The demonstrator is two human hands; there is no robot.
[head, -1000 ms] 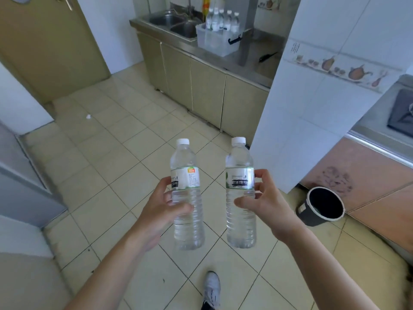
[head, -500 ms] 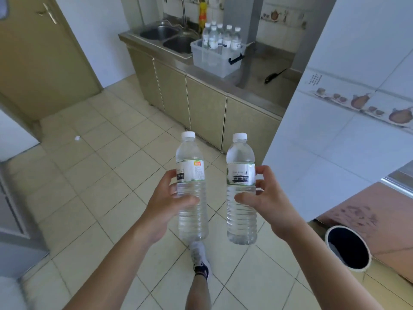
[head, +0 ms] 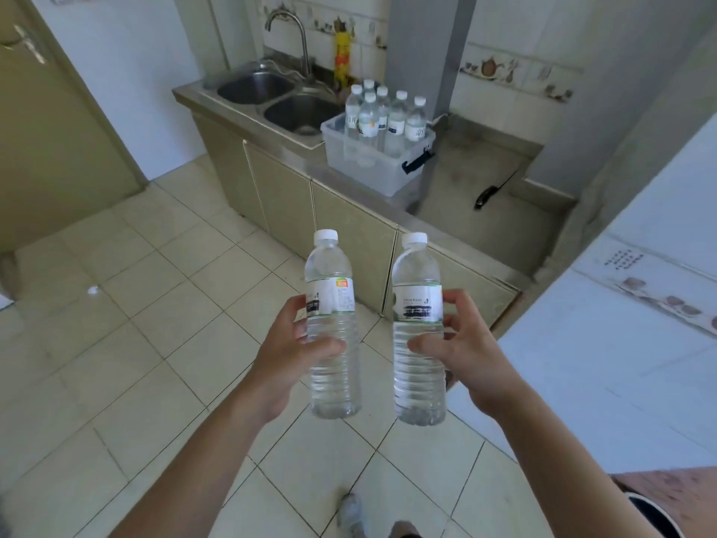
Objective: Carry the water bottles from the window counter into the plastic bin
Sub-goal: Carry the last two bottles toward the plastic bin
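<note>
We observe two water bottles carried upright over the tiled floor, side by side and apart. The left hand has its grip closed around the left bottle, thumb across the front below the label, fingers behind; the right hand has its grip closed around the right bottle in the same manner, thumb on the ribbed body, fingertips at the label's edge. Both bottles are capped in white and look full of clear water. At 12 o'clock from the hands, the plastic bin rests on the steel tabletop, just beside the double sink — the sink lies at 10 o'clock from the bin. Inside the bin stands a cluster of bottles, upright and packed close; we count about six caps, though some may be hidden. A dark latch sits on the bin's near right corner. A dark-handled utensil lies on the tabletop at 3 o'clock from the bin, well apart from it. A faucet rises behind the sink, with a yellow bottle beside it. A shoe shows at 6 o'clock — low in the frame.
</note>
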